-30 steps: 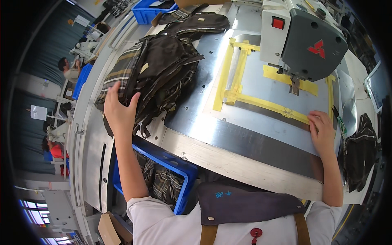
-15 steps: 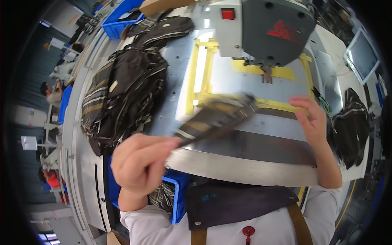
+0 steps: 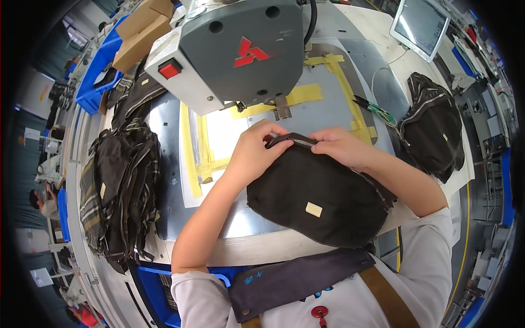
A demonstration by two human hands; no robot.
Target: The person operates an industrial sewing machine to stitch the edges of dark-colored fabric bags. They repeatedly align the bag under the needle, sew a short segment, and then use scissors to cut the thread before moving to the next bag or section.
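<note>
A dark brown fabric bag panel (image 3: 295,188) hangs over the front edge of the work plate, with a small cream label (image 3: 314,209) on its face. Along its top edge runs a metal zipper (image 3: 302,142). My left hand (image 3: 257,150) pinches the zipper edge at its left end, thumb in front. Close by, my right hand (image 3: 342,146) pinches the same edge on the right. Both hands are just in front of the grey sewing machine head (image 3: 246,60). The panel's back side is hidden.
Piled dark and plaid fabric pieces (image 3: 123,191) lie at the left. Another dark stack (image 3: 435,128) sits at the right, near green-handled snips (image 3: 380,113). Yellow tape (image 3: 191,153) frames the pale plate. A tablet screen (image 3: 421,27) stands at the far right; blue bins (image 3: 90,101) are far left.
The plaid-sided piece in my left hand now shows its dark, labelled side. My right hand, open and empty before, has closed on its zipper edge. The view has shifted right.
</note>
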